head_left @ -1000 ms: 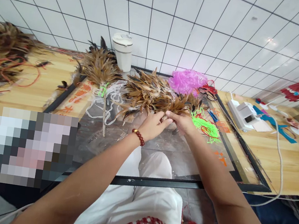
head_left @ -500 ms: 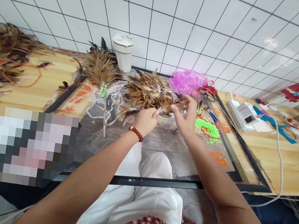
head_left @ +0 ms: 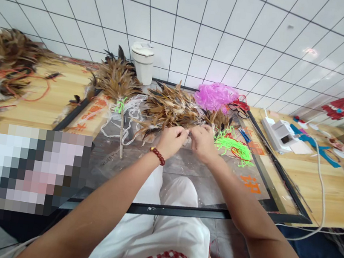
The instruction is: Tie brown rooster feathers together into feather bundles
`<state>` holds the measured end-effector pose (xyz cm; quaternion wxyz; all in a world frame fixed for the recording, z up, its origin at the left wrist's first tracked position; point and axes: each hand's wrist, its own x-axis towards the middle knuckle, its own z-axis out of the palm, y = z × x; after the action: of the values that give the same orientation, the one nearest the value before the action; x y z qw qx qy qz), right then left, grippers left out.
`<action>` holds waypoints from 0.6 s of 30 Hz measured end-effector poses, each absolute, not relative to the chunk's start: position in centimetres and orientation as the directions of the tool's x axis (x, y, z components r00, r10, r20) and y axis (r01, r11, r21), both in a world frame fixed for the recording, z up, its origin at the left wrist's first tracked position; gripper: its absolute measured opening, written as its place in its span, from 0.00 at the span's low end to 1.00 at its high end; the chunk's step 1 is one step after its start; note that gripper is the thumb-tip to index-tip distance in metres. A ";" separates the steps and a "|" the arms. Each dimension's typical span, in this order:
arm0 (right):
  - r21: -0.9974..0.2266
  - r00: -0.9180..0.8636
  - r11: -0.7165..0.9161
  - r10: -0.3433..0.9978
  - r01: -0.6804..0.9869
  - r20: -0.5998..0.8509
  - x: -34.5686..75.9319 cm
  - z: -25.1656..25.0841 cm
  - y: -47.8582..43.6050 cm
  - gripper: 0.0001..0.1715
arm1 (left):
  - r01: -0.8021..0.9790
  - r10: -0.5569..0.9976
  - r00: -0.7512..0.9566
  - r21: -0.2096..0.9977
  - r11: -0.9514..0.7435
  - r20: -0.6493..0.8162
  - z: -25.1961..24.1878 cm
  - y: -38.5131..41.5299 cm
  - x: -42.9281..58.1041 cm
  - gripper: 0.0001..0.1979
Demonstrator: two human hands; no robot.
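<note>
My left hand [head_left: 172, 140] and my right hand [head_left: 201, 141] meet at the near edge of a bunch of brown feathers [head_left: 170, 107] lying on the glass table top [head_left: 191, 175]. Both pinch the quill ends of the bunch between fingertips. A red bead bracelet [head_left: 158, 156] sits on my left wrist. A finished feather duster [head_left: 117, 80] with a thin stick lies to the left, bound with green cord. Bright green cord [head_left: 232, 146] lies just right of my right hand.
A white lidded cup [head_left: 143, 62] stands by the tiled wall. Pink plastic strips [head_left: 215, 96] lie behind the feathers. More feathers [head_left: 0, 64] are heaped at far left. A white device [head_left: 279, 134] and a cable [head_left: 321, 177] rest on the wooden bench at right.
My right hand was raised and spread away from the bunch half a second ago; it has come back down and closed on the quill ends beside my left hand.
</note>
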<state>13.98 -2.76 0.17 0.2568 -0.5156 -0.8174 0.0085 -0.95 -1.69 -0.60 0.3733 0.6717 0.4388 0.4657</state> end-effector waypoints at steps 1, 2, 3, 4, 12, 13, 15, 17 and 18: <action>-0.423 -0.278 0.448 0.871 0.788 0.405 13.8 0.1 -2.7 0.14 | 0.203 0.939 0.144 0.919 -0.337 0.312 -0.7 -1.7 -0.8 0.14; -0.580 -0.216 0.418 0.897 0.699 0.386 13.6 0.0 -2.6 0.13 | 0.150 0.939 0.106 0.929 -0.339 0.326 -0.9 -1.6 -0.7 0.10; -0.727 -0.164 0.375 0.924 0.576 0.346 13.3 0.0 -2.5 0.12 | 0.089 0.938 0.076 0.935 -0.344 0.338 -1.0 -1.5 -0.6 0.08; -0.845 -0.132 0.319 0.948 0.430 0.290 13.0 0.0 -2.5 0.13 | 0.028 0.936 0.056 0.936 -0.350 0.348 -1.1 -1.3 -0.5 0.10; -0.986 -0.217 0.014 0.975 -0.168 0.050 11.8 1.0 -3.0 0.25 | -0.302 0.947 0.120 0.919 -0.252 0.299 -0.8 -1.5 0.1 0.11; -0.984 -0.225 0.000 0.973 -0.181 0.041 11.8 1.0 -3.0 0.25 | -0.330 0.957 0.140 0.924 -0.195 0.252 -0.7 -1.6 0.1 0.12; -0.984 -0.254 -0.021 0.967 -0.175 0.025 11.7 0.7 -3.0 0.25 | -0.369 0.967 0.201 0.927 -0.070 0.153 -0.7 -1.8 0.1 0.15; -0.990 -0.287 -0.024 0.958 -0.137 0.016 11.5 0.3 -3.0 0.25 | -0.397 0.964 0.254 0.917 0.029 0.080 -0.7 -1.8 0.1 0.17; -0.994 -0.299 -0.019 0.954 -0.107 0.014 11.4 0.2 -3.0 0.24 | -0.418 0.963 0.261 0.907 0.056 0.061 -0.8 -1.8 0.0 0.18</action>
<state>11.43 -2.97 0.15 0.4444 -0.3909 -0.5415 0.5970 0.03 -1.77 -0.79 0.6585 0.4440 0.3069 0.5245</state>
